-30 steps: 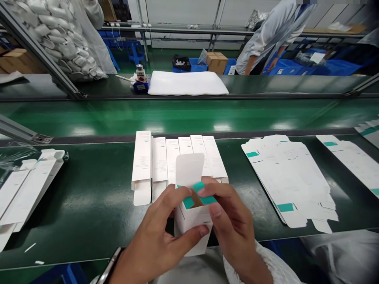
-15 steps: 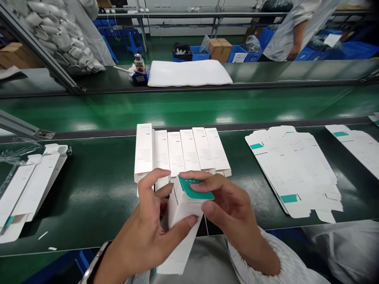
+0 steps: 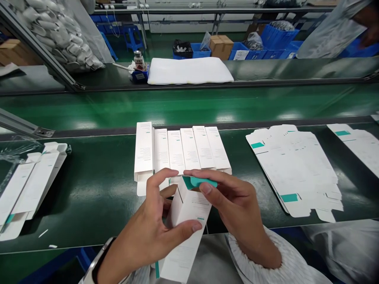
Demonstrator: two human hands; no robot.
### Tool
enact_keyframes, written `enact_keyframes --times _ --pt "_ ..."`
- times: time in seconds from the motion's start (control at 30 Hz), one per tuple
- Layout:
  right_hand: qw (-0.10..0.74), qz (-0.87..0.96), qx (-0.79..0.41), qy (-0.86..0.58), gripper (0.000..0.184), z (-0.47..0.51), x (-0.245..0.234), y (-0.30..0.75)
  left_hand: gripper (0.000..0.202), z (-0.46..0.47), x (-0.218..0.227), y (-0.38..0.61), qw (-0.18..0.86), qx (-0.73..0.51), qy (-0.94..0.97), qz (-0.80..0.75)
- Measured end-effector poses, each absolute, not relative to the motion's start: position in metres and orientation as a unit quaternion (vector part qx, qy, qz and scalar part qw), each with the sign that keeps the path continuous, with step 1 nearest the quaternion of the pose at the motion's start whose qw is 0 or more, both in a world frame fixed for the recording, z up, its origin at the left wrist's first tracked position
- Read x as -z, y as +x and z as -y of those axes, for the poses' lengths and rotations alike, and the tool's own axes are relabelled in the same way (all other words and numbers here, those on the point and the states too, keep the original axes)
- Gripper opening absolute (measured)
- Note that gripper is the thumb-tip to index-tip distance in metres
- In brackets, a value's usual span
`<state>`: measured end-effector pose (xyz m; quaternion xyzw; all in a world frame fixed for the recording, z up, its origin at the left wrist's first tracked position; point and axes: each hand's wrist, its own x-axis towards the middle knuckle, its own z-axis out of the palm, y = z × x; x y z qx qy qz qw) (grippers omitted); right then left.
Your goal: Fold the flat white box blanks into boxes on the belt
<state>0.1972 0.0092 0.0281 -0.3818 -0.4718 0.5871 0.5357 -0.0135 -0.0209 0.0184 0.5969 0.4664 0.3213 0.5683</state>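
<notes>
A tall white carton (image 3: 188, 221) with a teal end flap is tilted between both my hands near the table's front edge. My left hand (image 3: 151, 232) is wrapped round its body, thumb on the front face. My right hand (image 3: 233, 205) pinches the teal flap at the carton's top end, fingers pressed on it. Just beyond my fingers lies a row of several folded white cartons (image 3: 180, 152) side by side on the dark green table (image 3: 97, 189).
A stack of flat unfolded carton blanks (image 3: 296, 169) lies to the right, more blanks (image 3: 355, 146) at far right. Folded cartons (image 3: 26, 185) lie at the left. Behind runs a green conveyor belt (image 3: 189, 106); beyond it a white foam pad (image 3: 189, 71). A person's sleeve (image 3: 331, 31) is at top right.
The white top flap that stood up a second ago has been folded down. The carton's teal end now shows closed under my right fingers, and the carton is tilted further toward me.
</notes>
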Motion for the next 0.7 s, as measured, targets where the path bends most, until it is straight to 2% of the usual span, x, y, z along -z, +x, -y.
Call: enact_keyframes --times 0.27,0.5,0.7 --pt "0.529 0.489 -0.591 -0.364 0.018 -0.014 -0.028 0.201 0.072 0.018 -0.020 -0.015 0.578 -0.305 0.600 -0.461" --pt "0.477 0.599 -0.558 -0.320 0.034 -0.015 -0.027 0.207 0.052 0.030 -0.004 -0.010 0.569 -0.388 0.576 -0.441" --pt "0.475 0.605 -0.563 -0.302 0.035 -0.024 -0.023 0.204 0.068 0.030 0.007 -0.010 0.528 -0.402 0.595 -0.453"
